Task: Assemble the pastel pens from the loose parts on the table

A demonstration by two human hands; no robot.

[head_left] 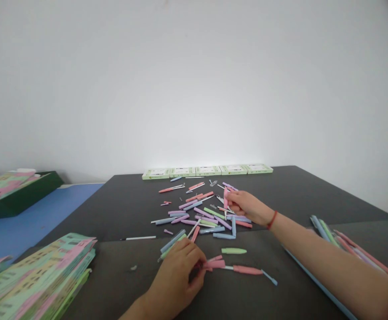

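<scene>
My left hand (177, 273) is closed low over the near part of the table, thumb and fingertips pinching a pink pen part (215, 264). Just right of it lie a pink pen barrel (247, 270), a slim blue piece (270, 278) and a green pen part (234, 251). Farther off, my right hand (250, 207) pinches another pink pen part (226, 198), held upright above a scattered heap. Purple, blue, green and pink pen barrels (212, 229) and white refills make up that heap, some hidden behind my hands.
Flat green-and-white boxes (208, 171) line the table's far edge. Printed packs (47, 275) are stacked at the near left, beside a dark green tray (23, 195) on a blue surface. More coloured pens (327, 233) lie at the right, partly behind my forearm.
</scene>
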